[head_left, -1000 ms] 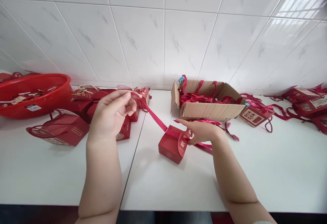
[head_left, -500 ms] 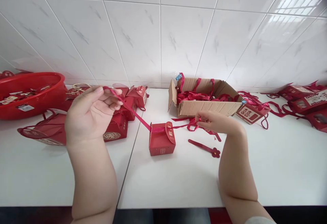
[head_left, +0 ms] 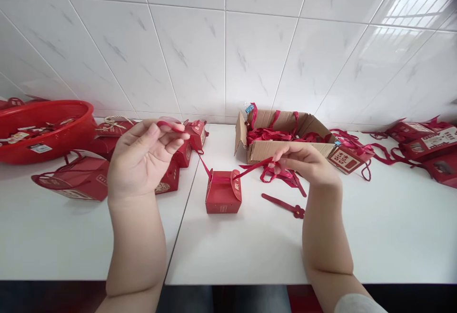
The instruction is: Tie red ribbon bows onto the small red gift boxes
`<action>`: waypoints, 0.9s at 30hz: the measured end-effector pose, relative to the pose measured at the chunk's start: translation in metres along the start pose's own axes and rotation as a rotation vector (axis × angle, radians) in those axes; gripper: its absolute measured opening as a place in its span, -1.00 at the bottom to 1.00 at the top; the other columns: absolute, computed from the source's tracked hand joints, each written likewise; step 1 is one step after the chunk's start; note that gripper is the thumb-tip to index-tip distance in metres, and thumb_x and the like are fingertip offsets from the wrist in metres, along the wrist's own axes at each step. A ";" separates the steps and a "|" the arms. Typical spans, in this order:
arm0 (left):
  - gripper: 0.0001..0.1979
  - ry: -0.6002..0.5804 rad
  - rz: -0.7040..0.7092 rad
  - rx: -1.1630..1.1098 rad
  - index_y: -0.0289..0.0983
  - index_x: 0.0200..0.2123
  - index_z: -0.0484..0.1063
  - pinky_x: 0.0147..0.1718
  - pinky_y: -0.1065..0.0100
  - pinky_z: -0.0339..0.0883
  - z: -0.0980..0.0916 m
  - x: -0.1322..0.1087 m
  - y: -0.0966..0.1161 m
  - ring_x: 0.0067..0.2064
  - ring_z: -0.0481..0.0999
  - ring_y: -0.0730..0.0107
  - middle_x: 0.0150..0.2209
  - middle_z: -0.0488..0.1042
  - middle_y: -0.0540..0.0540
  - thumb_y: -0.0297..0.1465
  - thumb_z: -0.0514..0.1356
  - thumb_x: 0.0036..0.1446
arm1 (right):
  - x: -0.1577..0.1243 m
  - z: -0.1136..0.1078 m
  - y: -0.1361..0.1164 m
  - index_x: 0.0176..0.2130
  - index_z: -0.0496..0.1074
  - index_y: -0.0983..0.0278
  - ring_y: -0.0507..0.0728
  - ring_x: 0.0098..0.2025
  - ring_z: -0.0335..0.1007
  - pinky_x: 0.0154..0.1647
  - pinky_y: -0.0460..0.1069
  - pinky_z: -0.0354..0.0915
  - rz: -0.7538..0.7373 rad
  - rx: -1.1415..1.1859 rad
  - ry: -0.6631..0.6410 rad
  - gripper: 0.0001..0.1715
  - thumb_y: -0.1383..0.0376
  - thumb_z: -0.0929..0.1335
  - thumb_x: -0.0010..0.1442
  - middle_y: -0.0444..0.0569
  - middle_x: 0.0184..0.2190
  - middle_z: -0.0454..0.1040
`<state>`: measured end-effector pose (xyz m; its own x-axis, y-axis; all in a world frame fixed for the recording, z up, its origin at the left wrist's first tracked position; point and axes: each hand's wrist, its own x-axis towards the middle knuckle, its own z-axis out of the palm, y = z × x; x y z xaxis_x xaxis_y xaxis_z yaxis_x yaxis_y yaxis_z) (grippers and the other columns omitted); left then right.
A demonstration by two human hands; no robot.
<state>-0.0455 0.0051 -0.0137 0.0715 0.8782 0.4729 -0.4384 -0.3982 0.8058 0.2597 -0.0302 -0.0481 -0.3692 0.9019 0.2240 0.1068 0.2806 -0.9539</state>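
Observation:
A small red gift box (head_left: 223, 200) stands upright on the white table, its top flaps folded in. Through the top of it runs a red ribbon (head_left: 246, 172), with an end leading out to each side. My left hand (head_left: 146, 153), raised to the left of the box, pinches one end between thumb and fingers. To the right, my right hand (head_left: 298, 161) grips the other end between its fingertips. Below that hand lie a loose heap of ribbon (head_left: 283, 178) and a red strap with a flower (head_left: 283, 205).
Behind stands an open cardboard box (head_left: 291, 152) full of red ribbons, with blue clips. A red plastic basin (head_left: 46, 144) sits far left, near several red boxes (head_left: 84, 177). More red boxes (head_left: 433, 146) lie at the right by the tiled wall (head_left: 260, 60).
My left hand has moved right, nearer the box, and its ribbon end hangs slacker. My right hand has risen slightly, and its ribbon end now slopes upward from the box.

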 end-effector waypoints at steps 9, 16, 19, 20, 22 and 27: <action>-0.86 0.009 -0.041 0.031 -0.23 -0.42 0.54 -0.36 0.48 0.40 0.009 0.009 -0.002 -0.37 0.52 0.51 -0.42 0.53 0.00 -0.53 0.31 -0.13 | 0.014 0.022 0.016 -0.29 0.48 0.25 0.15 -0.20 0.48 -0.14 0.13 0.40 -0.073 0.221 0.076 -0.79 0.23 0.44 0.02 -0.02 -0.30 0.52; -0.75 -0.061 -0.113 0.061 -0.28 -0.36 0.48 -0.57 0.52 0.23 0.029 0.017 0.010 -0.51 0.39 0.60 -0.47 0.47 0.03 -0.49 0.37 -0.20 | 0.022 0.044 0.012 -0.35 0.44 0.25 -0.07 -0.46 0.22 -0.39 -0.12 0.24 -0.162 0.210 0.391 -0.79 0.15 0.41 0.09 -0.17 -0.47 0.34; -0.66 -0.075 -0.121 0.065 -0.25 -0.28 0.47 -0.57 0.51 0.20 0.037 0.020 0.012 -0.53 0.35 0.63 -0.44 0.47 0.05 -0.48 0.37 -0.22 | 0.024 0.048 0.002 -0.41 0.41 0.25 -0.08 -0.52 0.16 -0.46 -0.13 0.17 -0.163 0.255 0.417 -0.74 0.11 0.41 0.07 -0.18 -0.51 0.32; -0.65 -0.081 -0.121 0.070 -0.25 -0.27 0.48 -0.57 0.51 0.20 0.040 0.021 0.012 -0.53 0.34 0.63 -0.44 0.47 0.05 -0.48 0.38 -0.22 | 0.026 0.048 -0.001 -0.42 0.40 0.25 -0.08 -0.52 0.16 -0.47 -0.12 0.17 -0.170 0.268 0.424 -0.73 0.10 0.42 0.04 -0.18 -0.49 0.34; -0.67 -0.094 -0.121 0.088 -0.27 -0.29 0.50 -0.57 0.51 0.19 0.046 0.023 0.009 -0.51 0.35 0.61 -0.44 0.48 0.02 -0.46 0.38 -0.24 | 0.029 0.049 -0.007 -0.43 0.39 0.24 -0.08 -0.54 0.17 -0.49 -0.12 0.17 -0.190 0.276 0.445 -0.71 0.10 0.46 -0.02 -0.18 -0.47 0.37; -0.76 -0.111 -0.137 0.184 -0.30 -0.40 0.53 -0.54 0.50 0.21 0.058 0.028 -0.002 -0.48 0.36 0.60 -0.46 0.48 -0.01 -0.41 0.40 -0.24 | 0.038 0.050 -0.015 -0.45 0.40 0.23 -0.06 -0.56 0.17 -0.51 -0.11 0.17 -0.229 0.230 0.461 -0.69 0.07 0.46 -0.04 -0.20 -0.56 0.30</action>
<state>0.0097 0.0153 0.0186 0.2219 0.8969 0.3826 -0.2481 -0.3275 0.9117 0.1979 -0.0162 -0.0357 0.0879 0.8910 0.4454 -0.1521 0.4539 -0.8780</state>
